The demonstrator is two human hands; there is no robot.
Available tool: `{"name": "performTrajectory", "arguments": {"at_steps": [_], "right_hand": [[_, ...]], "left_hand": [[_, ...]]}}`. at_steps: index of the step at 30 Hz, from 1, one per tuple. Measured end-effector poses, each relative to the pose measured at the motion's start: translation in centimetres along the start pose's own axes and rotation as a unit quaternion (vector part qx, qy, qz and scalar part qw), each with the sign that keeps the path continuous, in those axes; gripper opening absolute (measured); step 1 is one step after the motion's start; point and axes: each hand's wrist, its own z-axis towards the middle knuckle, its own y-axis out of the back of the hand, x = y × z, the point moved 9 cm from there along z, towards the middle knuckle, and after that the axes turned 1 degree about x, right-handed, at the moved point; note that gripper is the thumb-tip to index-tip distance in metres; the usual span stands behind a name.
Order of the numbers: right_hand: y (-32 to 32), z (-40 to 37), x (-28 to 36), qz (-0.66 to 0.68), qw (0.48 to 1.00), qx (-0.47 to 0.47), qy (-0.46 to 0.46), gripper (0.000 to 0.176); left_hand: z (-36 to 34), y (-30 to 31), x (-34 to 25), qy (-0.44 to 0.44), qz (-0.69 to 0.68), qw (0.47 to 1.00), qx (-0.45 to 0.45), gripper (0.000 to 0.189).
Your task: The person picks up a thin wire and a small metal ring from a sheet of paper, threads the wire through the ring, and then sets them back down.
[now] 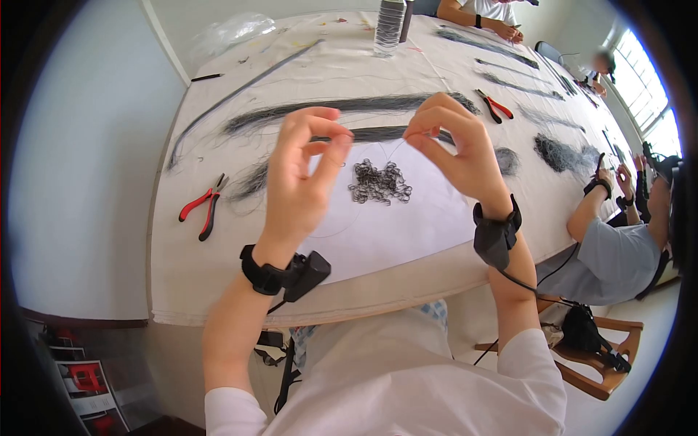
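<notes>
My left hand (299,171) is raised over a white sheet of paper (429,225), thumb and fingertips pinched together. Opposite it, my right hand (459,149) pinches a thin dark wire (396,150), whose end dips toward the sheet. Whatever the left fingertips grip is too fine to make out. Between and below both hands lies a pile of small dark curled wire pieces (379,182). Just beyond the fingertips stretches a bundle of dark wire strands (378,134), partly hidden by my hands. A faint curved strand lies on the paper near my left wrist.
Red-handled pliers (205,206) lie at left, and another pair of pliers (494,107) at back right. A longer strand bundle (349,105), a thin bundle (243,91), a pen (207,77), a bottle (389,29) and a tangled clump (563,152) are on the table. Other people sit right and behind.
</notes>
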Motion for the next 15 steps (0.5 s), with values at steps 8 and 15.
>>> {"name": "performTrajectory", "arguments": {"at_steps": [8,15], "right_hand": [[-2.2,0.6,4.6,-0.040,0.994,-0.020,0.104,0.014],[-2.0,-0.1,4.6,-0.058,0.990,-0.067,0.110,0.016]], "left_hand": [[-1.3,-2.9,-0.6,0.054,-0.275,0.958,0.063,0.013],[-1.8,-3.1,0.3,0.143,-0.267,0.948,0.097,0.011]]}}
